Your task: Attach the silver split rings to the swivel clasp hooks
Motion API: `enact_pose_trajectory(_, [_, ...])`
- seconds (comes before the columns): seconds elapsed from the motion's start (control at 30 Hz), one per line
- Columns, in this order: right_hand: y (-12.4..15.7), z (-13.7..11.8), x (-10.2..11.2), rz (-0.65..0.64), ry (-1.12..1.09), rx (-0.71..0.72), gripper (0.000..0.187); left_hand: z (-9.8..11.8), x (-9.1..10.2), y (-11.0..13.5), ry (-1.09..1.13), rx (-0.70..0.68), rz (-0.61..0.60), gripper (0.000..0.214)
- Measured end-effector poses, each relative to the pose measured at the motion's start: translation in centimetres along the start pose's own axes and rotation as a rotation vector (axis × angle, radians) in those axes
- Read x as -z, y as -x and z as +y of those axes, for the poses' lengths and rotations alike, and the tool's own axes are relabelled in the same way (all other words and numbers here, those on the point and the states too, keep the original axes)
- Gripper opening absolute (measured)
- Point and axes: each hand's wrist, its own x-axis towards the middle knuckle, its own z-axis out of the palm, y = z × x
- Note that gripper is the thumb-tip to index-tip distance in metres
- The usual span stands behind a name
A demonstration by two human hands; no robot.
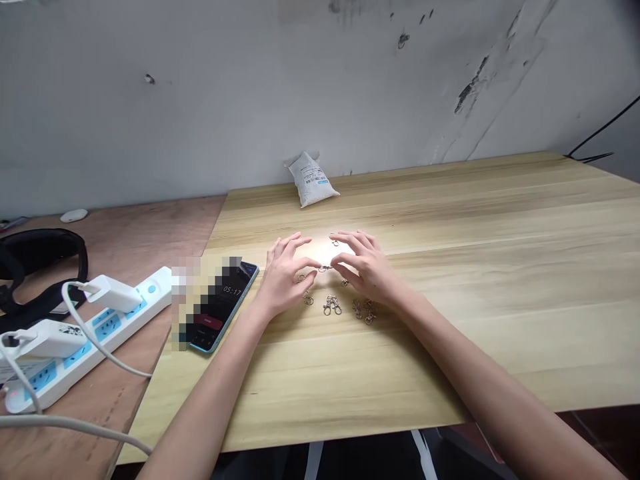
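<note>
My left hand (287,275) and my right hand (367,265) face each other over the table, their thumbs and index fingers brought together. Between the fingertips is a small metal key ring with a clasp (325,268), pinched from both sides. Other fingers of both hands are raised and spread. More metal key rings lie about: a pair (333,305) just in front, a cluster (367,311) below my right hand, some (307,299) beside my left thumb, and one (335,243) farther back between the hands. Fingers partly cover a few of them.
A phone (225,307) with a timer lies left of my left hand. Beyond it, a white power strip (107,333) with plugged chargers and cables rests on a brown table (150,227). A white plastic packet (313,180) stands near the wall on the light wooden table (475,267).
</note>
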Motion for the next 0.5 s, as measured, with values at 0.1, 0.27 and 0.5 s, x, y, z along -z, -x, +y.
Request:
enact_pose_trajectory(0.1, [-0.01, -0.11, 0.05, -0.006, 0.002, 0.001, 0.015, 0.08, -0.02, 0.02, 0.023, 0.009, -0.002, 0.013])
enact_pose_trajectory(0.27, [-0.12, -0.29, 0.42, -0.003, 0.013, 0.023, 0.016, -0.18, -0.02, 0.0, 0.026, 0.036, 0.011, 0.012])
enact_pose_trajectory(0.5, [-0.11, -0.33, 0.65, 0.0, 0.074, 0.053, 0.017, -0.03, -0.46, 0.3, -0.048, 0.061, -0.022, 0.01])
